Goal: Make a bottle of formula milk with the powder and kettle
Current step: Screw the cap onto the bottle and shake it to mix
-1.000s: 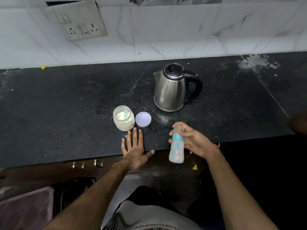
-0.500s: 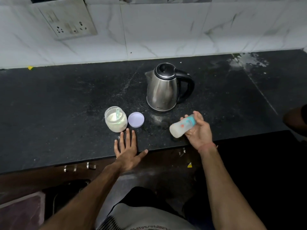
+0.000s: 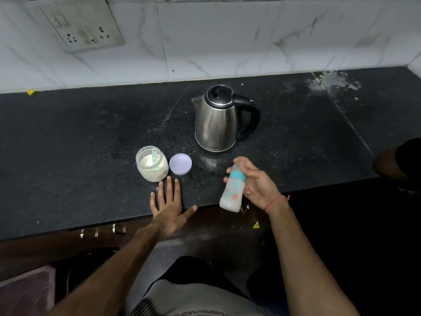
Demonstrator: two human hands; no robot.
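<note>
My right hand [image 3: 257, 185] grips a baby bottle [image 3: 232, 192] with a teal collar, upright and holding milky liquid, just over the counter's front edge. My left hand [image 3: 169, 206] lies flat and spread on the black counter [image 3: 91, 144], just in front of the open powder jar [image 3: 152, 165]. A pale green scoop [image 3: 154, 156] stands inside the jar. The jar's lilac lid [image 3: 180, 164] lies beside it on the right. The steel kettle [image 3: 218, 119] stands behind, lid closed, handle to the right.
A white tiled wall with a socket plate [image 3: 84, 30] runs behind the counter. A whitish stain [image 3: 332, 83] marks the back right. Another person's arm [image 3: 396, 160] shows at the right edge. Drawer handles [image 3: 102, 231] sit below the counter.
The bottle has swung from tilted sideways, half a second ago, back to upright in my right hand. My left hand stays flat on the counter.
</note>
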